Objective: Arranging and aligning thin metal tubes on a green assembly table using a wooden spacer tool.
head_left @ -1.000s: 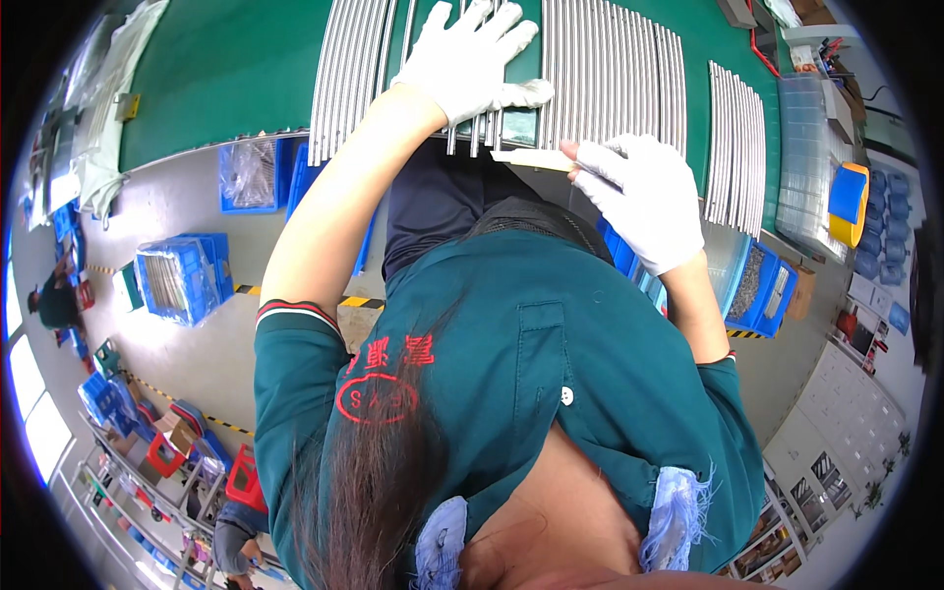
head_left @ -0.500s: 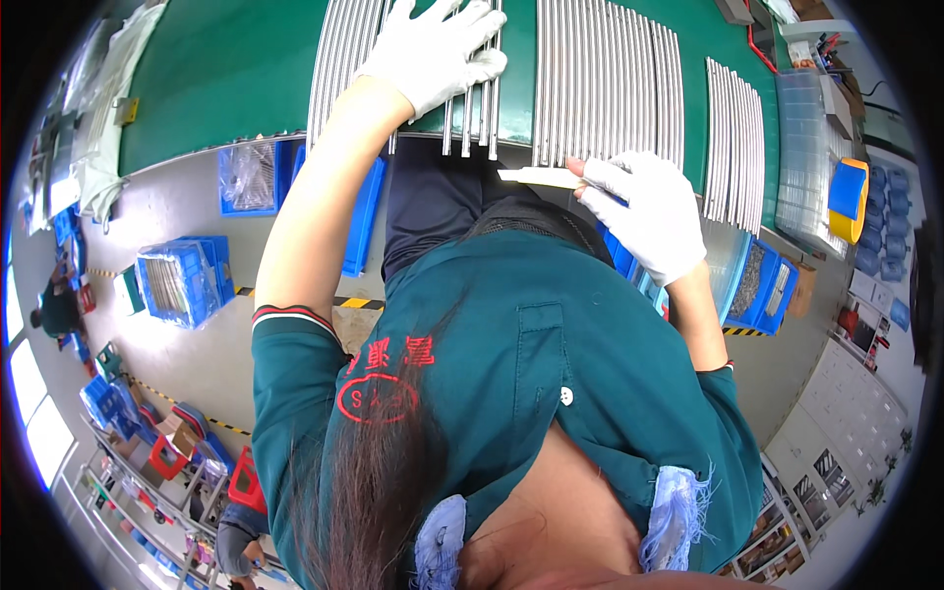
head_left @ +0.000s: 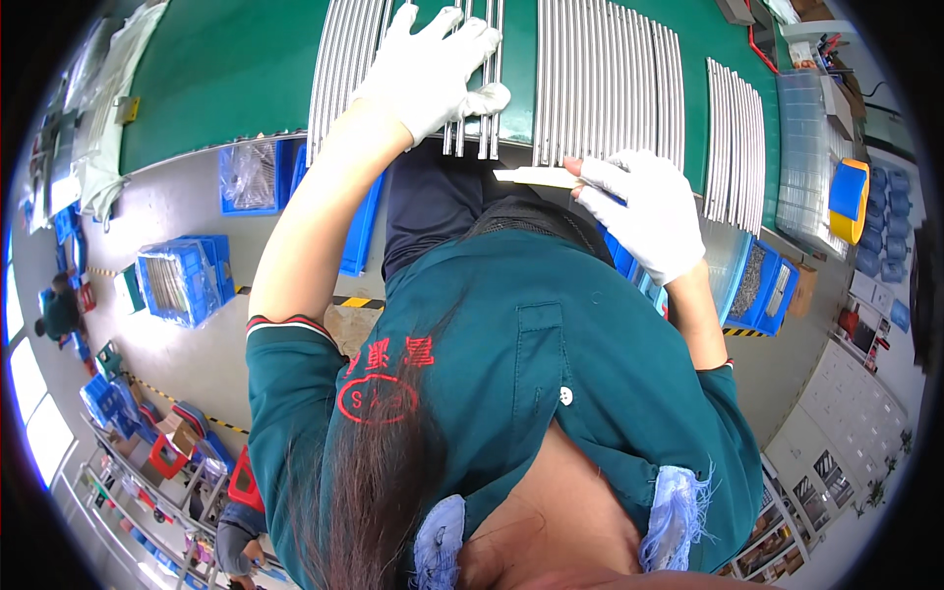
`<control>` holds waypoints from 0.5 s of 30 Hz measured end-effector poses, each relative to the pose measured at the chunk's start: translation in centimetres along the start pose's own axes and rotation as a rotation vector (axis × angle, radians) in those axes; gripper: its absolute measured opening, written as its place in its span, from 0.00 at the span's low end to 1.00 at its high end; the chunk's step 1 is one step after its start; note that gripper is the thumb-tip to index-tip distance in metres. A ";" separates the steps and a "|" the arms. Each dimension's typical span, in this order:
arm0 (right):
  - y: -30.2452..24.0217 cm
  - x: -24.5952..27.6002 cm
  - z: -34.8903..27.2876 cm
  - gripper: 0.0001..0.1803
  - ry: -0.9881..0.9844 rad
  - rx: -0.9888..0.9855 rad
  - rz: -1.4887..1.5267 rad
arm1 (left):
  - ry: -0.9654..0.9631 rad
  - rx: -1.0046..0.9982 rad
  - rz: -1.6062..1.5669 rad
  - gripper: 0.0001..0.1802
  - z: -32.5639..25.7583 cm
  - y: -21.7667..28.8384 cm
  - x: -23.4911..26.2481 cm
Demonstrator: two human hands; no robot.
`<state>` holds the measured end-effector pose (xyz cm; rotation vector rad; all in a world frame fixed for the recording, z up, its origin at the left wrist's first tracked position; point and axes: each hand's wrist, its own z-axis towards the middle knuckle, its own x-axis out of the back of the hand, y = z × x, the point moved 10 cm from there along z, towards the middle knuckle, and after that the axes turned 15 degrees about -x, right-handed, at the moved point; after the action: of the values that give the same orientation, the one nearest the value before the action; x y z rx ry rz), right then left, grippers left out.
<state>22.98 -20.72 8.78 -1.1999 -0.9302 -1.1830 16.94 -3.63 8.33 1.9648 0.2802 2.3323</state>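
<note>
My left hand (head_left: 433,84), in a white glove, lies with fingers spread across a few loose metal rods (head_left: 495,138) on the green worktable (head_left: 226,74). The rods' near ends jut past the table's front edge. Just left of them is a close row of similar rods (head_left: 339,69), partly covered by my hand and forearm. My right hand (head_left: 644,216), also gloved but with bare thumb and fingertip showing, pinches a slim, flat cream-coloured tool (head_left: 536,177) that points left. Its exact kind is unclear. That hand is beside the near ends of a wide row of rods (head_left: 595,88).
A shorter row of rods (head_left: 735,147) lies farther right, beside stacked clear plastic trays (head_left: 806,147) and a blue-and-yellow tape roll (head_left: 848,202). Blue bins (head_left: 246,177) stand below the table edge. Plastic sheeting (head_left: 103,147) hangs at the left. Other people are in the background.
My left hand has shifted slightly, its fingers a little more apart, and the rods beneath it have changed spacing. My right hand and its tool are almost still.
</note>
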 end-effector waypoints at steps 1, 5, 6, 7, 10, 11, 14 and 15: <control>0.2 -0.2 0.0 0.17 -0.014 -0.017 0.008 | -0.035 0.022 -0.025 0.30 -0.1 -0.2 -0.3; -0.2 0.1 0.3 0.17 -0.009 -0.012 0.022 | 0.547 -0.346 0.309 0.36 -1.3 1.9 2.1; -0.1 0.0 0.3 0.17 -0.010 -0.015 0.021 | 0.243 -0.212 0.242 0.38 0.0 0.5 0.2; 0.0 0.1 0.3 0.16 -0.001 -0.016 0.020 | -0.058 -0.074 0.173 0.40 0.4 -0.5 -1.4; 0.0 0.1 0.3 0.15 0.004 -0.008 0.017 | -0.142 -0.058 0.075 0.41 0.7 -0.7 -2.6; 0.0 0.0 0.2 0.16 -0.001 0.002 0.016 | -0.142 -0.058 0.074 0.41 0.8 -0.7 -2.9; 0.0 -0.1 0.3 0.15 -0.017 0.016 0.000 | -0.108 -0.089 0.113 0.42 1.2 -0.5 -3.5; 0.0 -0.1 0.3 0.15 -0.018 0.017 0.000 | -0.098 -0.100 0.108 0.43 1.4 -0.3 -3.7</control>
<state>22.96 -20.46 8.76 -1.1986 -0.9517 -1.1642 18.97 -3.88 4.88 2.0866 0.0518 2.2540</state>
